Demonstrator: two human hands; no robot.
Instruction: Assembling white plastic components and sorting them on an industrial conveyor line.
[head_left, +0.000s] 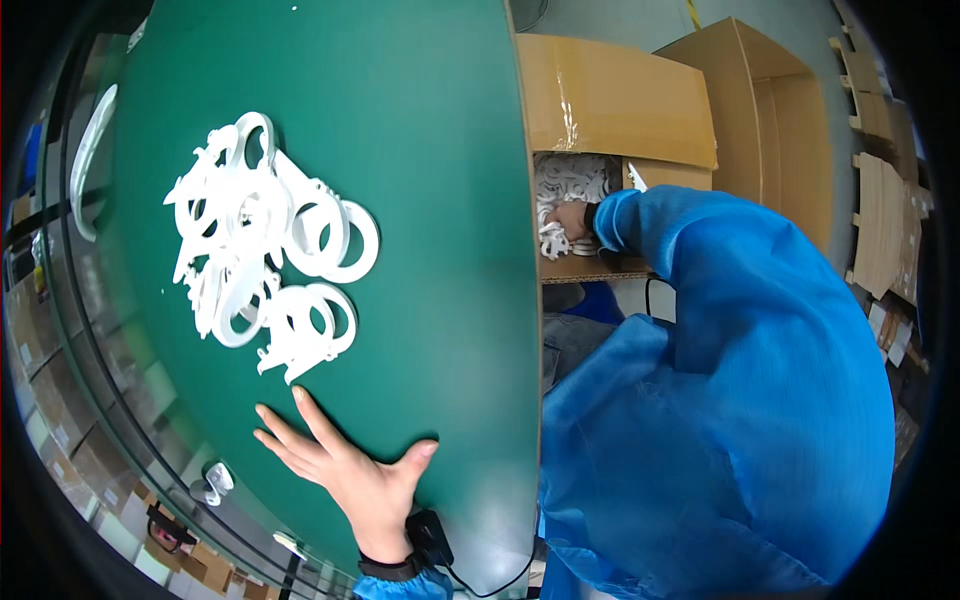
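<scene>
My left hand point(355, 485) lies open on the green table point(440, 150), palm down with fingers spread and thumb out to the right. It holds nothing. Its index fingertip is just below a loose pile of white plastic ring parts point(325, 240), several of them overlapping, some with small arms and tabs. My right hand point(571, 219) reaches into a cardboard box point(620, 95) beside the table. Its fingers look curled around a white plastic part point(553, 242) among many similar pieces point(578, 178); the fingertips are partly hidden.
A second tall cardboard box point(775, 120) stands behind the first. A black device point(430, 540) with a cable sits next to my left wrist. Along the table's far side runs a rail with a curved white piece point(92, 165). Stacked cardboard point(885, 225) is at the right.
</scene>
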